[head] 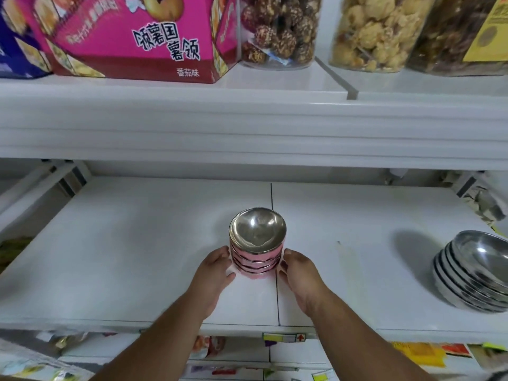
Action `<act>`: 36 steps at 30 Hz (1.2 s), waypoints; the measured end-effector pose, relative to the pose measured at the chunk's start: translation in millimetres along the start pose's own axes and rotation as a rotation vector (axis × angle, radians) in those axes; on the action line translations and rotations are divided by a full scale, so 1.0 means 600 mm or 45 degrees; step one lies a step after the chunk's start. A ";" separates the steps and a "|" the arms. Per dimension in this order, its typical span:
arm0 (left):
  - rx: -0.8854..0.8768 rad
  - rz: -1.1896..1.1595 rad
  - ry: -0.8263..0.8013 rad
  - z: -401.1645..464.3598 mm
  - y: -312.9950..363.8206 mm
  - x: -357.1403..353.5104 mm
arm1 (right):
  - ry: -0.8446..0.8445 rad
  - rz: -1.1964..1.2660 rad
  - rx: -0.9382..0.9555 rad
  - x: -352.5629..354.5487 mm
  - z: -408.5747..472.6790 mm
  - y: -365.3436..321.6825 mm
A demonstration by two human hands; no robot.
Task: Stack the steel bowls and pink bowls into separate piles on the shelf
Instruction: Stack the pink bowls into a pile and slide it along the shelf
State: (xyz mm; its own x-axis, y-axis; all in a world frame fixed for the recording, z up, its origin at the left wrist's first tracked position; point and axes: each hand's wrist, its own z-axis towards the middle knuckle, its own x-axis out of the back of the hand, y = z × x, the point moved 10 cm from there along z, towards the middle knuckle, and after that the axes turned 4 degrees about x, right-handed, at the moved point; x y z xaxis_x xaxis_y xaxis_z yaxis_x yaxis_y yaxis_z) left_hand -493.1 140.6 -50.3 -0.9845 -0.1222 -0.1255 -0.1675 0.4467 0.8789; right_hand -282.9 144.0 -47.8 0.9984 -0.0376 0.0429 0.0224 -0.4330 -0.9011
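Note:
A pile of several pink bowls [257, 258] with shiny steel insides stands upright in the middle of the white shelf [137, 257]. My left hand [213, 273] touches the pile's left side and my right hand [298, 273] its right side, fingers curved around the lower bowls. A separate pile of several steel bowls [475, 273] sits on the same shelf at the far right, partly cut off by the frame edge.
The upper shelf's thick white edge [247, 127] hangs over the back. On it stand a pink snack box [132, 37] and clear jars of snacks [277, 28]. Packaged goods lie on the shelf below [412, 353].

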 end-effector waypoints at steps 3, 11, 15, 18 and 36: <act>-0.038 0.072 -0.057 -0.001 -0.016 0.001 | 0.029 -0.050 0.049 -0.005 -0.011 0.005; -0.090 0.046 -0.162 0.000 -0.024 -0.010 | 0.056 -0.028 0.095 -0.015 -0.016 0.012; -0.094 0.063 -0.171 0.016 -0.019 -0.010 | 0.042 -0.018 0.051 -0.022 -0.011 0.008; -0.110 0.071 -0.177 0.030 -0.005 -0.014 | 0.050 -0.021 0.065 -0.023 0.007 -0.005; -0.136 0.245 -0.024 0.141 0.081 -0.011 | 0.039 0.033 0.085 -0.049 0.125 -0.072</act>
State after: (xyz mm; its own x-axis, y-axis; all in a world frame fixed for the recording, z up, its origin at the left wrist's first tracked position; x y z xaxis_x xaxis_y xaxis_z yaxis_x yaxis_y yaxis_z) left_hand -499.0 238.2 -45.8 -0.9988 -0.0266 0.0414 0.0289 0.3634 0.9312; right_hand -309.0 231.4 -42.3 0.9966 -0.0765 0.0313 0.0007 -0.3707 -0.9288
